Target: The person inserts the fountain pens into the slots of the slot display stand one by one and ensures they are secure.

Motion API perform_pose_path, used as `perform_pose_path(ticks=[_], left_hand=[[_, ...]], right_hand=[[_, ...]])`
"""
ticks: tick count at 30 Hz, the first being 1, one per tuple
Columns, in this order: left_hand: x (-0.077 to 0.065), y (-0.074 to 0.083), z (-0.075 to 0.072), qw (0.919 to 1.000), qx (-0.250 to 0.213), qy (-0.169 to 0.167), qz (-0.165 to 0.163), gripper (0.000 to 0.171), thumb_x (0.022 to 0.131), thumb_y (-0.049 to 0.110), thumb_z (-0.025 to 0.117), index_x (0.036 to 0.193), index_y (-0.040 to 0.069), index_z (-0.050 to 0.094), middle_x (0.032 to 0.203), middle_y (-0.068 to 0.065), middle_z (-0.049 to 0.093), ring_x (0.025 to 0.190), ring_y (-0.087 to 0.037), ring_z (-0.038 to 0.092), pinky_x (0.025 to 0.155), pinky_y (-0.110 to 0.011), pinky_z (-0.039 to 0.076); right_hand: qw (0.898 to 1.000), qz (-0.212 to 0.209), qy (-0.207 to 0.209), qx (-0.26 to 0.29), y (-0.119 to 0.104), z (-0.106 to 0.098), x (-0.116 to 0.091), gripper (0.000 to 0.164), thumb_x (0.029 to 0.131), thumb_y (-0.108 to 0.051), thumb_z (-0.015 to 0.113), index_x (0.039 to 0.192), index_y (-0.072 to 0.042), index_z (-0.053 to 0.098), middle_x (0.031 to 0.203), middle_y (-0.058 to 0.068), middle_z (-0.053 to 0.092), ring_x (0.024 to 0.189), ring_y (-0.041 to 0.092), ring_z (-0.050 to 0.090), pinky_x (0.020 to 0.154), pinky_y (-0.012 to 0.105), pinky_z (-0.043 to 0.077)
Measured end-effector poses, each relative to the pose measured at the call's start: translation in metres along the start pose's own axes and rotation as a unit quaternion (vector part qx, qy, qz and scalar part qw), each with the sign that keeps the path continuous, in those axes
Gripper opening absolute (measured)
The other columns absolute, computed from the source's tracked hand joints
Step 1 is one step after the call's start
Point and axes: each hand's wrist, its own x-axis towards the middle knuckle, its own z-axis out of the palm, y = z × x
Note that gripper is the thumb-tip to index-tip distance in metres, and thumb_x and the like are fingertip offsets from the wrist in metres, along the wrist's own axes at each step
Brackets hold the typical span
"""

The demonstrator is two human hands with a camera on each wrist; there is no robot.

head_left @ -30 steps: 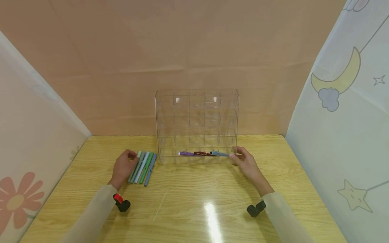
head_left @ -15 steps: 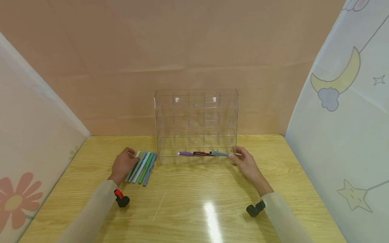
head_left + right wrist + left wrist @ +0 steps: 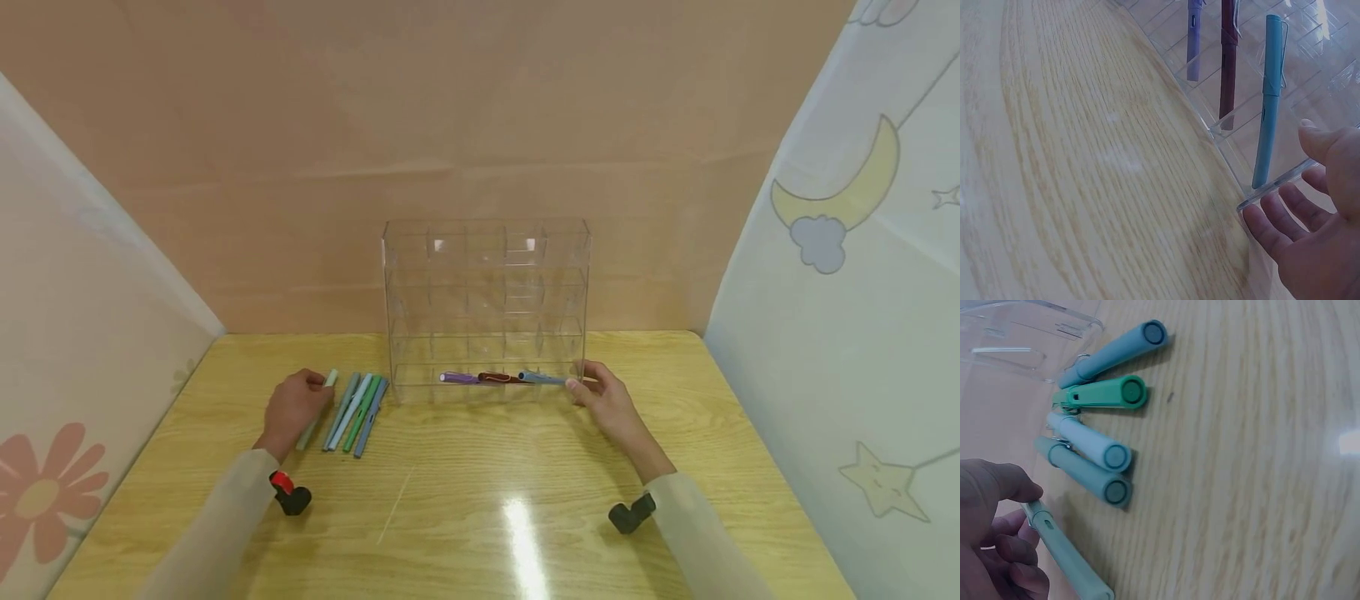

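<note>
Your left hand (image 3: 292, 410) pinches a pale-green pen (image 3: 1067, 556) (slot (image 3: 1048, 524) visible only from that wrist); your right hand (image 3: 611, 408) holds the rack (image 3: 486, 337).

- wood-grain desk (image 3: 465, 500) across the bottom
- creased tan backdrop (image 3: 480, 108), upper middle
- pale left panel (image 3: 90, 292), red flower (image 3: 37, 500) at lower left
- pale right panel (image 3: 832, 358), yellow moon (image 3: 866, 196) and greyish cloud (image 3: 820, 244) at upper right, star (image 3: 885, 483) lower right

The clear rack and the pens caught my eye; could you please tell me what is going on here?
A person's left hand pinches a pale green pen, apart from four other pens lying on the table. The right hand holds the side of the clear rack, where three more pens rest in the bottom row.
</note>
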Motion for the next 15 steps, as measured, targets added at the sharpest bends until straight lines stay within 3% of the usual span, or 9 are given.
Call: perform_pose_path(ticks=[7, 15], left_hand=[[-0.006, 0.001, -0.005, 0.9993, -0.012, 0.034, 0.008, 0.042, 0.102, 0.028, 0.063, 0.127, -0.006, 0.065, 0.116, -0.024, 0.073, 0.088, -0.028, 0.07, 0.066, -0.029, 0.047], [-0.012, 0.004, -0.011, 0.9978, -0.031, 0.058, 0.006, 0.041, 0.102, 0.029, 0.064, 0.127, -0.003, 0.066, 0.117, -0.024, 0.073, 0.077, -0.023, 0.065, 0.062, -0.031, 0.047]], right_hand=[[1.0, 0.001, 0.003, 0.001, -0.001, 0.0, 0.001, 0.062, 0.109, -0.034, 0.063, 0.157, 0.001, 0.041, 0.159, 0.024, 0.047, 0.145, 0.046, 0.052, 0.099, 0.036, 0.06], [1.0, 0.005, 0.003, 0.003, -0.003, 0.001, 0.0, 0.06, 0.11, -0.032, 0.062, 0.157, 0.0, 0.042, 0.16, 0.023, 0.047, 0.145, 0.046, 0.052, 0.1, 0.038, 0.061]])
